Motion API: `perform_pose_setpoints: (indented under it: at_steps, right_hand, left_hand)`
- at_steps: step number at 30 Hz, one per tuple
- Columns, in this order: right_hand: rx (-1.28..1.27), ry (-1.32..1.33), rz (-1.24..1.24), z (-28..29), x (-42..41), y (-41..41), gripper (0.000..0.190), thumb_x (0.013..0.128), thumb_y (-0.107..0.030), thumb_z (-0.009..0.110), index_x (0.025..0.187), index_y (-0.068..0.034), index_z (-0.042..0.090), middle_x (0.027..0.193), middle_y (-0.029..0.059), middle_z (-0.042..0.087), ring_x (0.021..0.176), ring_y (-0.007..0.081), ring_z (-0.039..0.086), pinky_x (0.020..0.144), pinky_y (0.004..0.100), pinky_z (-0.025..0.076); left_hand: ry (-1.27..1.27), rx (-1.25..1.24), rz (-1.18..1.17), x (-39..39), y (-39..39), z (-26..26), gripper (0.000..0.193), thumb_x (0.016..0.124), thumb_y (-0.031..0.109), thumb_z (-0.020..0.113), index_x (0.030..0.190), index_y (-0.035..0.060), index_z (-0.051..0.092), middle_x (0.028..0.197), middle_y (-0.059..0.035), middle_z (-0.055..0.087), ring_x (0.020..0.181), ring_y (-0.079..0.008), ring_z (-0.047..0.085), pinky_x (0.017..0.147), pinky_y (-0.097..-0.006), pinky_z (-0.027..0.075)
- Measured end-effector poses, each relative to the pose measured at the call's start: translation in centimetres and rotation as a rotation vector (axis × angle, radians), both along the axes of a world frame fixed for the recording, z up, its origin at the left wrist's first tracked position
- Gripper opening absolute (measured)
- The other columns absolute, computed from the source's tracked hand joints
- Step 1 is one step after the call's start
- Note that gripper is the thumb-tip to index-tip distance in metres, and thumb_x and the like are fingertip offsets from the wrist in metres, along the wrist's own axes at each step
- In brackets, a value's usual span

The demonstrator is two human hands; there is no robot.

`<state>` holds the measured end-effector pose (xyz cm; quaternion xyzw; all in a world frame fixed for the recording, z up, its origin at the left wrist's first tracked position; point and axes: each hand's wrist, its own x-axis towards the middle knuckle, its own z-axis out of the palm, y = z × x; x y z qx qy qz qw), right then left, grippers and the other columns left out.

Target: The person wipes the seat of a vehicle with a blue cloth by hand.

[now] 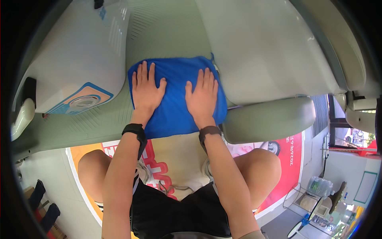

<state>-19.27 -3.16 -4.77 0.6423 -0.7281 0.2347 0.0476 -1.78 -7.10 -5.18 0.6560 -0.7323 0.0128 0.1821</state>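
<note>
A blue cloth lies spread over a pale green ribbed footboard, which looks like that of a scooter. My left hand rests palm down on the cloth's left part, fingers apart and pointing away from me. On its right part my right hand lies flat too, the thumb out towards the left hand. Neither hand grasps anything. The cloth's near edge hangs over the footboard's edge, and its right edge meets a glossy pale body panel. The surface under the cloth is hidden.
Left of the cloth rises a glossy white panel with a blue-and-orange sticker. A green padded-looking side piece juts out at right. Below lies a printed floor mat bearing writing. A wheeled cart and another person's legs flank me.
</note>
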Motion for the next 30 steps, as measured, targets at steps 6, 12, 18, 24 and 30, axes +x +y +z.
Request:
perform_pose_setpoints:
  at_steps: [6,12,18,24,30]
  right_hand:
    - [-0.054,-0.02,0.001,-0.4,-0.7,0.3,0.058,0.098,-0.036,0.052,0.141,0.003,0.051,0.152,0.0203,0.045,0.143,0.0334,0.039,0.121,0.0462,0.025]
    - [-0.094,-0.009,0.009,-0.9,-0.1,1.0,0.056,0.099,-0.036,0.051,0.14,0.003,0.053,0.151,0.0203,0.047,0.142,0.0339,0.041,0.121,0.0464,0.026]
    - [-0.112,0.055,0.019,-1.2,-0.4,1.8,0.056,0.099,-0.036,0.05,0.14,0.003,0.053,0.151,0.0206,0.046,0.142,0.0344,0.041,0.121,0.0458,0.026]
    - [-0.095,0.034,0.041,-1.4,0.0,1.6,0.058,0.099,-0.037,0.05,0.14,0.004,0.052,0.151,0.0215,0.047,0.142,0.0357,0.041,0.12,0.0469,0.026]
    - [-0.131,0.083,0.046,-1.9,-0.6,0.5,0.061,0.097,-0.038,0.051,0.141,0.005,0.052,0.149,0.0226,0.048,0.141,0.0361,0.042,0.12,0.0472,0.026]
  left_hand:
    - [-0.028,0.008,-0.008,-0.5,0.3,-0.7,0.066,0.098,0.045,0.045,0.153,0.0069,0.039,0.161,-0.0163,0.032,0.151,-0.0296,0.026,0.125,-0.0444,0.016]
    - [-0.039,0.03,0.0,0.4,1.4,-0.6,0.064,0.101,0.045,0.042,0.153,0.0083,0.038,0.162,-0.0151,0.032,0.151,-0.0293,0.026,0.125,-0.0435,0.016]
    - [-0.053,-0.013,-0.016,0.6,2.8,-1.0,0.063,0.101,0.045,0.042,0.152,0.0085,0.041,0.159,-0.0165,0.035,0.149,-0.0316,0.03,0.124,-0.0448,0.019]
    - [-0.097,-0.069,-0.035,1.4,2.3,-1.0,0.064,0.1,0.047,0.044,0.151,0.0087,0.042,0.158,-0.0167,0.037,0.148,-0.0323,0.032,0.123,-0.0452,0.021]
    - [-0.04,-0.072,-0.075,0.8,0.5,-1.3,0.065,0.099,0.048,0.042,0.152,0.0096,0.041,0.16,-0.0157,0.035,0.149,-0.0306,0.03,0.124,-0.0439,0.019]
